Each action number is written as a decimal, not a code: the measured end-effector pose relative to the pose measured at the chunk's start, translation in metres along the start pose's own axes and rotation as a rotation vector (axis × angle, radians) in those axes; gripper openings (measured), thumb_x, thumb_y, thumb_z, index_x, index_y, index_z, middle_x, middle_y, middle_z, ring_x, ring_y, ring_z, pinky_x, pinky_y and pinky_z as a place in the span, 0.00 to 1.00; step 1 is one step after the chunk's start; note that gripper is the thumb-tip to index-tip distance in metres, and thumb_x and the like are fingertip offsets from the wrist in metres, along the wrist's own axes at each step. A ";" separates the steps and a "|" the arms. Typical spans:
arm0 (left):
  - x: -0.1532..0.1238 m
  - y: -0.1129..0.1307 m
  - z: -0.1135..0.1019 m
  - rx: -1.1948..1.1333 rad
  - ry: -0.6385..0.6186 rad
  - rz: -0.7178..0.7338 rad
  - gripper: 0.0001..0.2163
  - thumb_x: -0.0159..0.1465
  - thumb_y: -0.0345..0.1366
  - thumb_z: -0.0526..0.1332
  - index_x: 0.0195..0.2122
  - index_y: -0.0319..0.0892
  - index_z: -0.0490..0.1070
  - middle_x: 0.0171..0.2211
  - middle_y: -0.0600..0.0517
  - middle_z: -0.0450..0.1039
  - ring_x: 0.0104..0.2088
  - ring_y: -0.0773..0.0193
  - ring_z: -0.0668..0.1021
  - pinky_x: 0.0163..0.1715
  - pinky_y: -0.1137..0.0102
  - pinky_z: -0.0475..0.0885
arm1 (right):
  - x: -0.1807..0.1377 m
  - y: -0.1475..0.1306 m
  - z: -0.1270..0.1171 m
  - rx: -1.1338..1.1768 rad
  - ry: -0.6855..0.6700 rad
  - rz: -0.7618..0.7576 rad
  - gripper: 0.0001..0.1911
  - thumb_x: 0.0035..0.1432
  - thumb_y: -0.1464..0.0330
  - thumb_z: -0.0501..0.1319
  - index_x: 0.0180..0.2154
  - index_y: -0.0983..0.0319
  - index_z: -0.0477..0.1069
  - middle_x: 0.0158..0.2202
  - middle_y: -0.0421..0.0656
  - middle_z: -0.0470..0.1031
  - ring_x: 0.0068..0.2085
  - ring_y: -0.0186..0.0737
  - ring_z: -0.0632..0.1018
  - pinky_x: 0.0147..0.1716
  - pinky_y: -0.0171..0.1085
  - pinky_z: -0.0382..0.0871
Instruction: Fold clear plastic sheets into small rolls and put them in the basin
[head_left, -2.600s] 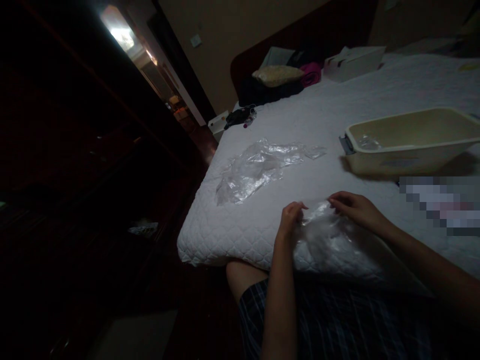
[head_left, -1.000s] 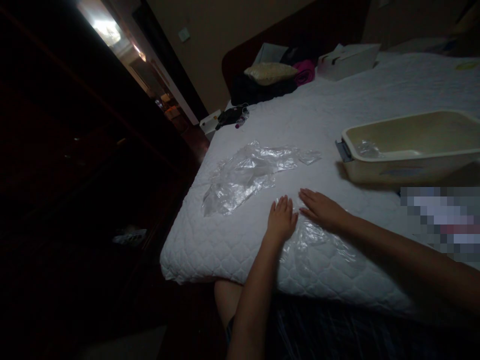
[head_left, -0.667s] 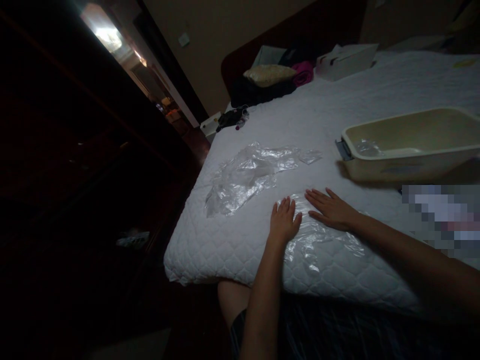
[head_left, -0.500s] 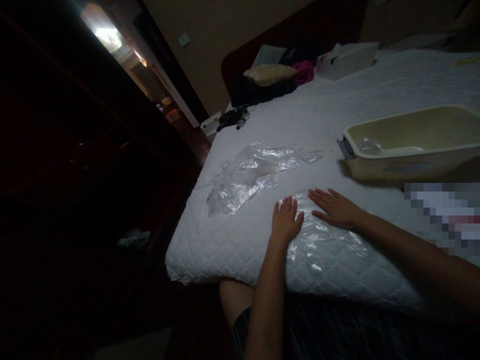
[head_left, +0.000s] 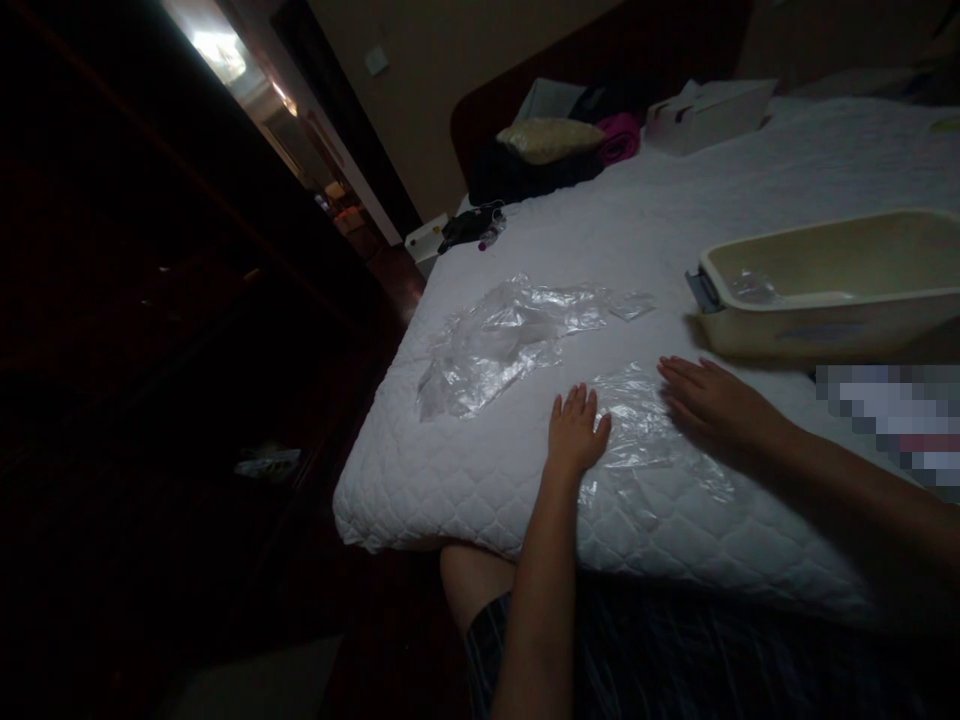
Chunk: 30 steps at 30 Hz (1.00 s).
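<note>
A clear plastic bag [head_left: 637,425] lies flat on the white quilted bed [head_left: 675,230] near its front edge. My left hand [head_left: 575,432] rests palm down on the bag's left edge, fingers stretched out. My right hand [head_left: 712,402] lies flat on the bag's right side, fingers extended toward the left. Neither hand grips anything. A second heap of crumpled clear plastic bags [head_left: 502,340] lies farther left on the bed, apart from both hands.
A cream plastic tub [head_left: 825,290] with a bit of clear plastic inside stands at the right. Pillows, dark and pink clothes [head_left: 555,150] and a white box [head_left: 709,105] sit at the bed's far end. The floor to the left is dark.
Earlier both hands pinched the bag's top edge; then they laid it down and pressed it flat. Since half a second ago my right hand has slid right across the bag.
</note>
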<state>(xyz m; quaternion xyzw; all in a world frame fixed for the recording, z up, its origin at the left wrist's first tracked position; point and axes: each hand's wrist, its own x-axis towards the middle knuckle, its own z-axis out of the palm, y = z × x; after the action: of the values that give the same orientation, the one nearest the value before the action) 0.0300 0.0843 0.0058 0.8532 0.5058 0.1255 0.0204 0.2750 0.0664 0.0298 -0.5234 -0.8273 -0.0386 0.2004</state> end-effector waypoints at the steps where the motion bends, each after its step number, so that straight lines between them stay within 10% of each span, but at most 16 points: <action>1: 0.000 0.000 0.000 0.000 0.000 0.002 0.25 0.70 0.46 0.42 0.64 0.39 0.56 0.66 0.45 0.54 0.67 0.60 0.56 0.67 0.56 0.50 | -0.001 -0.009 -0.004 0.042 -0.008 -0.014 0.23 0.65 0.63 0.46 0.56 0.64 0.66 0.58 0.56 0.69 0.58 0.52 0.70 0.60 0.52 0.57; 8: 0.000 0.000 0.001 -0.003 0.004 -0.005 0.25 0.71 0.46 0.42 0.64 0.39 0.56 0.66 0.45 0.54 0.67 0.60 0.56 0.67 0.56 0.50 | -0.018 -0.048 0.005 0.184 -0.079 -0.126 0.16 0.63 0.67 0.50 0.45 0.61 0.74 0.40 0.50 0.78 0.42 0.46 0.78 0.56 0.60 0.59; 14: 0.000 -0.001 0.002 0.011 0.016 -0.001 0.25 0.71 0.46 0.42 0.63 0.39 0.56 0.66 0.46 0.55 0.67 0.60 0.56 0.67 0.56 0.50 | -0.024 -0.068 -0.007 0.347 0.003 -0.074 0.18 0.65 0.66 0.48 0.45 0.61 0.74 0.34 0.49 0.76 0.34 0.42 0.77 0.34 0.41 0.72; 22: 0.000 0.000 0.001 0.003 -0.005 -0.008 0.24 0.70 0.46 0.43 0.63 0.41 0.57 0.66 0.46 0.55 0.67 0.61 0.57 0.66 0.56 0.51 | -0.090 -0.103 -0.010 0.375 -0.112 -0.151 0.19 0.67 0.65 0.46 0.32 0.56 0.74 0.25 0.42 0.74 0.27 0.37 0.75 0.29 0.37 0.72; 30: 0.001 -0.001 0.001 0.001 -0.010 -0.008 0.24 0.70 0.45 0.44 0.63 0.39 0.57 0.66 0.45 0.55 0.67 0.60 0.57 0.66 0.56 0.51 | -0.158 -0.091 0.001 0.318 0.033 -0.441 0.24 0.62 0.73 0.52 0.56 0.48 0.67 0.43 0.39 0.80 0.41 0.39 0.80 0.40 0.37 0.77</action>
<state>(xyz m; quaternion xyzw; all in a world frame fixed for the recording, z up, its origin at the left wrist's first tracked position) 0.0302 0.0855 0.0050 0.8518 0.5093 0.1207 0.0230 0.2535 -0.1087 -0.0172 -0.2918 -0.9136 0.0403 0.2804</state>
